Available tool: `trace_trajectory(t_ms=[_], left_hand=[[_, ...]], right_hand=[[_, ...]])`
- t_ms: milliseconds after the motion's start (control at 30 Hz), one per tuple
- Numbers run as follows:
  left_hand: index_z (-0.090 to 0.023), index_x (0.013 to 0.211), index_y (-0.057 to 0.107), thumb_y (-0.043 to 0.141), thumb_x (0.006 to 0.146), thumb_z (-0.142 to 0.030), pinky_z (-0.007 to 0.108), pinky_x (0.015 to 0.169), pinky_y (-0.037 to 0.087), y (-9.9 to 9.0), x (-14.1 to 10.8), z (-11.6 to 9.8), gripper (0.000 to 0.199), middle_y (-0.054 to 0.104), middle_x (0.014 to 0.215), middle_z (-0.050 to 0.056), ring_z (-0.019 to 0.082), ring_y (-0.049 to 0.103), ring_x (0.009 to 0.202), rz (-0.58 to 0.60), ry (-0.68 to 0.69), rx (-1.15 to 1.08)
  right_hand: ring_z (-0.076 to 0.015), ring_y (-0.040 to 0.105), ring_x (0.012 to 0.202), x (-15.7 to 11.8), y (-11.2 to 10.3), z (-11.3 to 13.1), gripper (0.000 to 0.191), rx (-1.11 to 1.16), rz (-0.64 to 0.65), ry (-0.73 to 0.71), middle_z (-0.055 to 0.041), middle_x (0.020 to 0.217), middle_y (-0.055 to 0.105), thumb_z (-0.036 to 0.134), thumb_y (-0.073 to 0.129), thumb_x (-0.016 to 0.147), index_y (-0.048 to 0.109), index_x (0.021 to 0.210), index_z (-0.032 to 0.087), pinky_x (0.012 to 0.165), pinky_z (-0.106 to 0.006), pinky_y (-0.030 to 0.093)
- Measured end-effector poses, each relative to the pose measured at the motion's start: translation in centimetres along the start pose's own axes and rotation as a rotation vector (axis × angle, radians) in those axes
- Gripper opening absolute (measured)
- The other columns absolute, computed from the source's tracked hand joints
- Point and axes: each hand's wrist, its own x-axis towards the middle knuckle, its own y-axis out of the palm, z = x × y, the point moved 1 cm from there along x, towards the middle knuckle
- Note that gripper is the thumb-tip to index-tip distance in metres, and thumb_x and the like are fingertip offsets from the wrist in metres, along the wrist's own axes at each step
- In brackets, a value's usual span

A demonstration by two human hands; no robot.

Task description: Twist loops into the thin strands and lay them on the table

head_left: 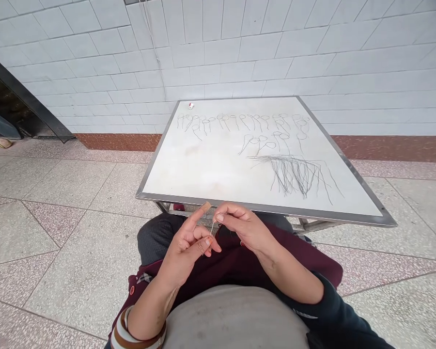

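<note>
Above my lap, just in front of the table's near edge, both hands work close together. My left hand (189, 241) pinches a thin wire-like strand (212, 228) between thumb and fingers, its index finger stretched out with tan tape (206, 206) on the tip. Thumb and forefinger of my right hand (245, 227) close on the upper end of the same strand. It looks pale here, and its exact material is unclear. On the white table lie several looped strands (254, 140) in rows and a loose bunch of straight dark strands (298, 174).
The white tabletop (196, 169) has a grey metal rim. A small red-and-white item (191, 105) lies at its far left corner. Behind stands a tiled wall (221, 53) with a hanging cord (156, 53). A dark opening (18, 97) is at far left, above speckled floor tiles (76, 271).
</note>
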Motion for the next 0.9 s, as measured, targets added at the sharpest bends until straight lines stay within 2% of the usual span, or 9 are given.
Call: trace_trajectory(t_ms=[133, 267, 367, 433, 533, 700, 800, 900], left_hand=[[-0.025, 0.148, 0.034, 0.058, 0.091, -0.028, 0.025, 0.064, 0.041, -0.1, -0.9, 0.1, 0.062, 0.067, 0.076, 0.002, 0.012, 0.051, 0.067, 0.007, -0.007, 0.119], [-0.025, 0.149, 0.03, 0.055, 0.092, -0.031, 0.027, 0.067, 0.041, -1.1, -1.4, 0.4, 0.063, 0.067, 0.077, 0.002, 0.014, 0.052, 0.069, 0.039, -0.078, 0.243], [-0.022, 0.148, 0.032, 0.055, 0.092, -0.033, 0.029, 0.072, 0.043, -1.6, -1.1, 0.1, 0.061, 0.066, 0.079, 0.003, 0.015, 0.054, 0.073, -0.053, -0.076, 0.262], [-0.023, 0.147, 0.034, 0.054, 0.093, -0.034, 0.03, 0.078, 0.044, -1.2, -0.7, -0.3, 0.059, 0.067, 0.086, 0.004, 0.015, 0.057, 0.078, -0.124, -0.03, 0.216], [-0.024, 0.145, 0.038, 0.055, 0.093, -0.035, 0.032, 0.081, 0.045, 0.2, 0.0, -1.1, 0.056, 0.067, 0.089, 0.004, 0.016, 0.06, 0.084, -0.126, 0.0, 0.084], [-0.02, 0.14, 0.045, 0.064, 0.087, -0.031, 0.027, 0.067, 0.047, 1.8, 0.7, -1.2, 0.057, 0.066, 0.077, 0.002, 0.012, 0.059, 0.065, -0.114, -0.092, -0.201], [-0.02, 0.138, 0.048, 0.067, 0.085, -0.029, 0.021, 0.054, 0.039, 1.9, 0.7, -0.9, 0.057, 0.067, 0.074, 0.003, 0.008, 0.051, 0.055, -0.133, -0.121, -0.254], [-0.019, 0.138, 0.049, 0.065, 0.085, -0.033, 0.019, 0.049, 0.031, 1.7, 0.7, -0.7, 0.057, 0.068, 0.072, 0.005, 0.006, 0.045, 0.051, -0.142, -0.132, -0.246]], right_hand=[[-0.0088, 0.031, 0.055, 0.0, -0.9, 0.4, 0.021, -0.026, -0.045, 0.0, 0.0013, 0.07, 0.053, 0.038, 0.064, 0.085, 0.065, 0.076, 0.019, 0.051, -0.024, 0.022], [-0.008, 0.019, 0.051, 0.0, -1.9, 1.1, 0.02, 0.023, -0.153, -0.008, 0.0032, 0.064, 0.047, 0.038, 0.064, 0.085, 0.064, 0.077, 0.02, 0.049, -0.025, 0.014], [-0.0078, 0.018, 0.05, -0.1, -1.8, 1.3, 0.021, 0.031, -0.117, 0.021, 0.0026, 0.065, 0.048, 0.041, 0.065, 0.085, 0.065, 0.079, 0.02, 0.048, -0.026, 0.013], [-0.0078, 0.021, 0.05, -0.2, -1.2, 1.1, 0.023, 0.02, -0.058, 0.048, 0.0016, 0.069, 0.052, 0.043, 0.064, 0.085, 0.066, 0.081, 0.02, 0.048, -0.025, 0.015], [-0.0075, 0.028, 0.051, -0.4, -0.2, 0.6, 0.024, 0.012, 0.006, 0.059, 0.0019, 0.07, 0.054, 0.043, 0.063, 0.087, 0.067, 0.082, 0.021, 0.047, -0.024, 0.02], [-0.0101, 0.049, 0.064, -0.4, 0.7, 0.0, 0.021, 0.008, 0.072, 0.04, 0.0001, 0.079, 0.059, 0.041, 0.062, 0.088, 0.065, 0.083, 0.021, 0.057, -0.023, 0.039], [-0.0115, 0.055, 0.063, -0.5, 0.8, 0.1, 0.021, 0.03, 0.132, 0.042, 0.0014, 0.073, 0.058, 0.041, 0.06, 0.089, 0.063, 0.086, 0.02, 0.061, -0.026, 0.044], [-0.0152, 0.063, 0.062, -0.6, 1.0, 0.4, 0.022, 0.085, 0.24, 0.065, 0.0036, 0.064, 0.057, 0.042, 0.055, 0.093, 0.058, 0.091, 0.02, 0.065, -0.03, 0.048]])
